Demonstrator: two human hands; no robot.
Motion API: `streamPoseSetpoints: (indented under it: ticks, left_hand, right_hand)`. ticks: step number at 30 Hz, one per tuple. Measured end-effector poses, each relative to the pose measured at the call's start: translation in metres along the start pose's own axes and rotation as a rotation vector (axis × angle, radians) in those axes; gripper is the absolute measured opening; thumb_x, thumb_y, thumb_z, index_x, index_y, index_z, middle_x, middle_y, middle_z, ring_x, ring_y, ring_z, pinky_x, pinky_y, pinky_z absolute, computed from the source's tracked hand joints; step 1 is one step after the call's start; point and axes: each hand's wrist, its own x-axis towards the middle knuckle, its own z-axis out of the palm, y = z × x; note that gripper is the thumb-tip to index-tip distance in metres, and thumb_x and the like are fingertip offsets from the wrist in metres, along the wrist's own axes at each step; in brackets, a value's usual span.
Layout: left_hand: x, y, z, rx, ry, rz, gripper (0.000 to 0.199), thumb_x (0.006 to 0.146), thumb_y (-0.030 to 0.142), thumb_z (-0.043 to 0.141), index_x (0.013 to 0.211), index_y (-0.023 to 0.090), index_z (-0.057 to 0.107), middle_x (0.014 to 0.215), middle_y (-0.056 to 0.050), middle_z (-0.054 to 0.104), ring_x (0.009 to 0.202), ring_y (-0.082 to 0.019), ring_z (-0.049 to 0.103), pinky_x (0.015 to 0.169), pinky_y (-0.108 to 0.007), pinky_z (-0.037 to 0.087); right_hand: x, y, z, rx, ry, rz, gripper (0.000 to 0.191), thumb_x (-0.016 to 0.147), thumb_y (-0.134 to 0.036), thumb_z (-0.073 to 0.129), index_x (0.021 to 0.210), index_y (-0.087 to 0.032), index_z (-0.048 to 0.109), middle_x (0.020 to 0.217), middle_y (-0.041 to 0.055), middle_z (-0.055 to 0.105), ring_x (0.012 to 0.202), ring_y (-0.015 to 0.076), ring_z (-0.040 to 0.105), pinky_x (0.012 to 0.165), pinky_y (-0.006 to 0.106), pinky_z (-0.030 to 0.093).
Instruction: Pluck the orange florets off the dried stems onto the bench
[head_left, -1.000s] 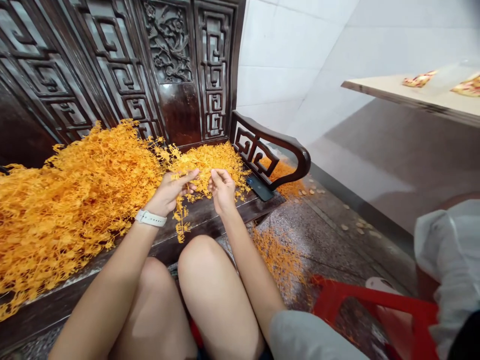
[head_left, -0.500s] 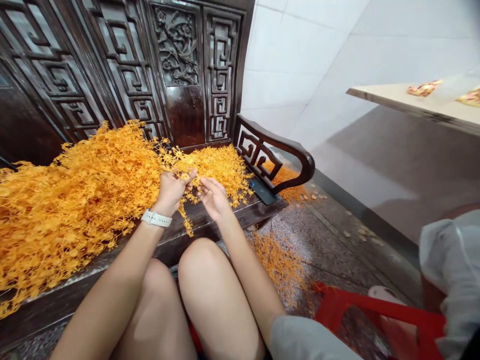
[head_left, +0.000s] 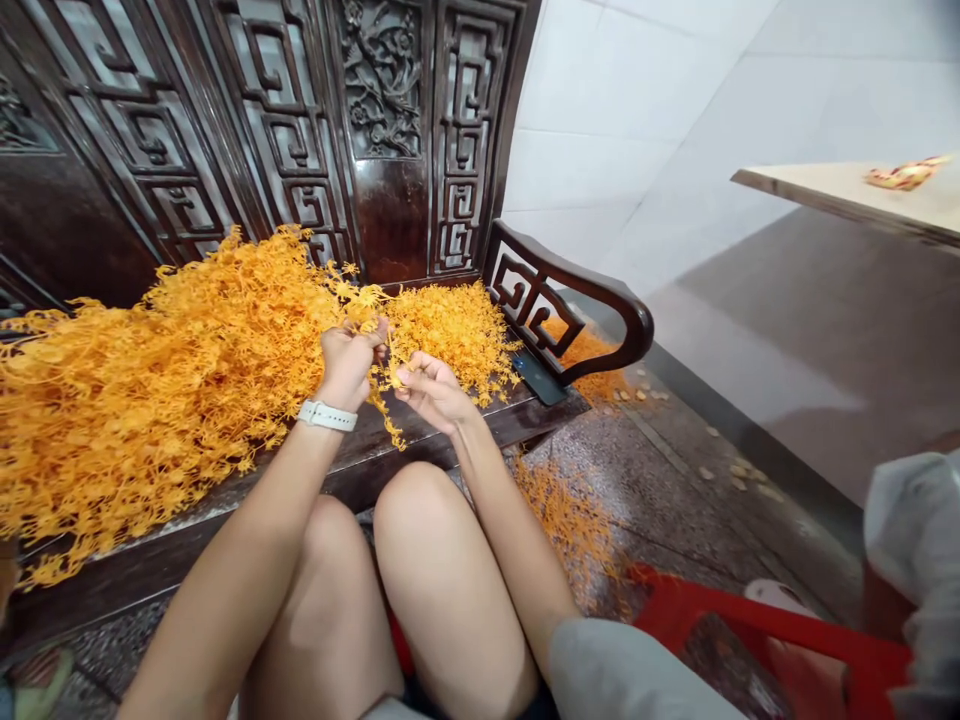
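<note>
My left hand point(head_left: 346, 358), with a pale watch band point(head_left: 328, 415) at the wrist, is closed around an orange plastic sprig point(head_left: 385, 415); part of the sprig dangles below the fingers. Just right of it and lower, my right hand point(head_left: 439, 395) pinches a small end of the same orange plastic, thumb against fingertips. A large heap of tangled orange plastic sprigs point(head_left: 187, 390) covers the bench to the left. Behind my right hand lies a smaller, flatter pile of orange pieces point(head_left: 454, 330).
The dark carved wooden bench point(head_left: 495, 428) ends at a curved armrest point(head_left: 600, 290), with a phone point(head_left: 541, 378) beside it. Orange scraps point(head_left: 562, 510) litter the floor. A red plastic stool point(head_left: 720, 605) and a person's grey clothing point(head_left: 911, 520) are at right, below a light tabletop point(head_left: 817, 190).
My right hand has drawn down and slightly away from my left, widening the gap between them. The view has shifted a little to the left.
</note>
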Motion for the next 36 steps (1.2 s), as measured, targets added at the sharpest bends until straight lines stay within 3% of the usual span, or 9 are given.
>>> streamPoseSetpoints:
  ticks: [5,9,12,15,18,22,26,30,36]
  left_hand:
    - [0.027,0.005,-0.021,-0.119,0.157,-0.067,0.021,0.075,0.003,0.075,0.075,0.017,0.058,0.076,0.003,0.068,0.047,-0.001,0.042,0.043,-0.015,0.032]
    - [0.032,0.005,-0.038,-0.107,-0.022,-0.227,0.020,0.078,0.018,0.084,0.086,0.015,0.066,0.078,0.001,0.071,0.043,0.000,0.037,0.039,-0.015,0.028]
    - [0.029,0.002,-0.040,-0.059,-0.077,-0.190,0.031,0.074,0.031,0.092,0.088,0.014,0.069,0.080,-0.002,0.074,0.044,0.000,0.039,0.040,-0.016,0.030]
    - [0.028,0.001,-0.038,-0.011,-0.086,-0.133,0.037,0.071,0.037,0.096,0.088,0.014,0.072,0.080,-0.004,0.075,0.046,-0.001,0.043,0.041,-0.017,0.032]
    - [0.029,-0.001,-0.039,0.049,-0.138,-0.111,0.037,0.071,0.039,0.096,0.085,0.013,0.072,0.079,-0.006,0.075,0.046,-0.002,0.043,0.042,-0.017,0.031]
    - [0.028,-0.002,-0.041,0.167,-0.249,-0.107,0.037,0.074,0.036,0.094,0.071,0.014,0.065,0.070,-0.008,0.072,0.042,-0.001,0.032,0.039,-0.020,0.020]
    - [0.023,-0.003,-0.037,0.351,-0.284,-0.086,0.046,0.068,0.023,0.095,0.057,0.020,0.050,0.048,0.000,0.055,0.038,-0.004,0.030,0.040,-0.022,0.015]
    - [0.017,-0.009,-0.031,0.565,-0.420,0.015,0.040,0.065,0.010,0.088,0.050,0.018,0.053,0.043,0.002,0.049,0.041,-0.006,0.033,0.043,-0.021,0.019]
    - [0.009,-0.012,-0.026,0.521,-0.516,-0.012,0.024,0.059,0.004,0.086,0.079,0.014,0.077,0.054,0.003,0.055,0.049,-0.008,0.041,0.047,-0.019,0.027]
  right_hand:
    - [-0.020,-0.018,0.013,-0.343,-0.717,0.327,0.032,0.075,-0.036,0.095,0.084,-0.013,0.075,0.084,0.0093,0.080,0.071,0.0191,0.076,0.067,0.029,0.060]
    - [-0.017,-0.045,0.015,-0.554,-0.924,0.360,0.036,0.072,-0.040,0.095,0.090,-0.012,0.083,0.080,0.0117,0.080,0.068,0.0219,0.077,0.066,0.030,0.060]
    - [0.005,-0.050,0.009,-0.368,-0.426,0.093,0.042,0.071,-0.055,0.093,0.086,-0.019,0.080,0.079,0.0072,0.080,0.066,0.0191,0.073,0.064,0.031,0.061]
    - [0.029,-0.032,0.000,-0.028,0.164,-0.075,0.050,0.078,-0.066,0.083,0.102,-0.023,0.075,0.112,0.0072,0.081,0.087,0.0195,0.073,0.076,0.034,0.064]
    - [0.037,-0.007,-0.011,0.078,0.390,-0.019,0.037,0.080,-0.044,0.085,0.107,-0.022,0.075,0.112,0.0059,0.079,0.081,0.0148,0.067,0.072,0.027,0.059]
    - [0.028,0.007,-0.026,-0.047,0.545,-0.098,0.031,0.078,-0.035,0.082,0.105,-0.021,0.074,0.086,0.0001,0.069,0.066,0.0106,0.053,0.062,0.024,0.047]
    - [0.021,-0.006,-0.027,-0.428,0.650,-0.383,0.032,0.082,-0.042,0.081,0.108,-0.026,0.071,0.103,0.0029,0.068,0.085,0.0151,0.059,0.072,0.027,0.048]
    - [0.020,-0.017,-0.020,-0.745,0.523,-0.476,0.045,0.079,-0.040,0.087,0.120,-0.030,0.073,0.122,0.0054,0.069,0.103,0.0198,0.060,0.086,0.031,0.049]
    - [0.019,-0.010,-0.032,-0.713,0.561,-0.478,0.027,0.084,-0.047,0.081,0.094,-0.023,0.074,0.088,0.0004,0.065,0.082,0.0156,0.056,0.076,0.028,0.046]
